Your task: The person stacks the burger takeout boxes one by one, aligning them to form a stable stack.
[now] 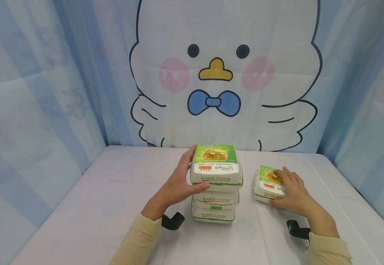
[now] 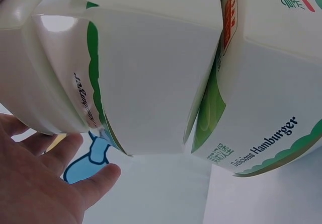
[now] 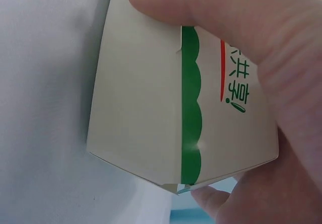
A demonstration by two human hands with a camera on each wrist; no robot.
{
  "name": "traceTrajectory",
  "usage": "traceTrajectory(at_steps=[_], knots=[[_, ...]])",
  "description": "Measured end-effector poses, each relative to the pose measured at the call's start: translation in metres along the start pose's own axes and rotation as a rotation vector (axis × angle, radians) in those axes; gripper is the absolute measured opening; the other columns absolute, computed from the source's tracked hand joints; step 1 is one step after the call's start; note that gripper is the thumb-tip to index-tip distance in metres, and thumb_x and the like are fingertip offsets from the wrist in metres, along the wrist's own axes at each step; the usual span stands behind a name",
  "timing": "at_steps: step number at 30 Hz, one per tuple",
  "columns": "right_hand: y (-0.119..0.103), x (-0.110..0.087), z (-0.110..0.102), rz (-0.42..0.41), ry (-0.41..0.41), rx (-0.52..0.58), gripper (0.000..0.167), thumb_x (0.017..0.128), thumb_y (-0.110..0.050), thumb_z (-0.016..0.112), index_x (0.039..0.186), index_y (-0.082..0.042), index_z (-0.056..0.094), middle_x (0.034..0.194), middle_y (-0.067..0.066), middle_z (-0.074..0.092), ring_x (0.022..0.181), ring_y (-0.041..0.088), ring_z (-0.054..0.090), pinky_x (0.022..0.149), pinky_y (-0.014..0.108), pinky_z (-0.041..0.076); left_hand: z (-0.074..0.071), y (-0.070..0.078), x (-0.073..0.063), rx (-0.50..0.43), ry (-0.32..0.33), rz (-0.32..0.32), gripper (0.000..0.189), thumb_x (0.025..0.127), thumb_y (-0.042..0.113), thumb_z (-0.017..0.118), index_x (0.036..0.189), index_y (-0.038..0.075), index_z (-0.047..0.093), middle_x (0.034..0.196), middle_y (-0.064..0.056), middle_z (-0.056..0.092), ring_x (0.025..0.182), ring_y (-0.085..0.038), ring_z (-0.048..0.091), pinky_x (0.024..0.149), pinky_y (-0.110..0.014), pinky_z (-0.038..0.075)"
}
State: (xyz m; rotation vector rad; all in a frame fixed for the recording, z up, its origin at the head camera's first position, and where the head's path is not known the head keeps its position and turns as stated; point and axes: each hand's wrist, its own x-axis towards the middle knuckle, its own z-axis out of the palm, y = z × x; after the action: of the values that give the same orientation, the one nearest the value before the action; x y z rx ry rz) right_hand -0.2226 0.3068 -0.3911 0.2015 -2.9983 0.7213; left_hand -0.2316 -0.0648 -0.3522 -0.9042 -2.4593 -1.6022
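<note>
Three white-and-green hamburger boxes stand stacked at mid-table in the head view. The top box (image 1: 215, 178) has a burger picture on its lid; under it sit the middle box (image 1: 223, 198) and the bottom box (image 1: 213, 216). My left hand (image 1: 176, 184) holds the top box from its left side, thumb on the front and fingers toward the back. To the right, a separate hamburger box (image 1: 264, 186) lies on the table, tilted slightly in angle. My right hand (image 1: 296, 193) grips it from the right, thumb along its front side (image 3: 141, 103) and fingers over the lid.
The table (image 1: 112, 221) has a pale cloth and reaches back to a curtain (image 1: 218, 129) with a cartoon bird. Blue-striped curtains hang at both sides. Black straps with camera mounts (image 1: 173, 221) sit at both wrists.
</note>
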Motion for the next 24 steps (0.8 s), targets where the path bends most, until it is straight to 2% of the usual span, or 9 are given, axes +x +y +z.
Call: traceTrajectory(at_steps=[8, 14, 24], knots=[[-0.004, 0.000, 0.000, -0.004, 0.030, -0.033, 0.096, 0.071, -0.030, 0.084, 0.147, -0.005, 0.032, 0.151, 0.033, 0.023, 0.134, 0.058, 0.015, 0.099, 0.079, 0.024, 0.000, 0.000, 0.001, -0.016, -0.004, 0.006, 0.108, 0.082, 0.036, 0.078, 0.160, 0.024, 0.004, 0.162, 0.010, 0.017, 0.149, -0.013, 0.023, 0.119, -0.055, 0.028], [-0.010, -0.003, -0.008, -0.049, 0.071, -0.032, 0.094, 0.072, -0.032, 0.085, 0.146, -0.006, 0.034, 0.150, 0.032, 0.025, 0.133, 0.058, 0.017, 0.095, 0.078, 0.027, 0.000, 0.001, 0.002, -0.010, -0.005, 0.010, 0.107, 0.083, 0.033, 0.078, 0.160, 0.027, 0.004, 0.162, 0.011, 0.017, 0.148, -0.011, 0.024, 0.119, -0.053, 0.028], [-0.021, -0.003, -0.016, -0.068, 0.093, -0.037, 0.094, 0.072, -0.031, 0.086, 0.147, -0.006, 0.035, 0.152, 0.031, 0.024, 0.134, 0.056, 0.016, 0.096, 0.077, 0.028, 0.000, -0.001, 0.000, -0.010, -0.004, 0.004, 0.106, 0.083, 0.034, 0.078, 0.159, 0.032, 0.004, 0.162, 0.011, 0.017, 0.149, -0.012, 0.024, 0.119, -0.054, 0.027]])
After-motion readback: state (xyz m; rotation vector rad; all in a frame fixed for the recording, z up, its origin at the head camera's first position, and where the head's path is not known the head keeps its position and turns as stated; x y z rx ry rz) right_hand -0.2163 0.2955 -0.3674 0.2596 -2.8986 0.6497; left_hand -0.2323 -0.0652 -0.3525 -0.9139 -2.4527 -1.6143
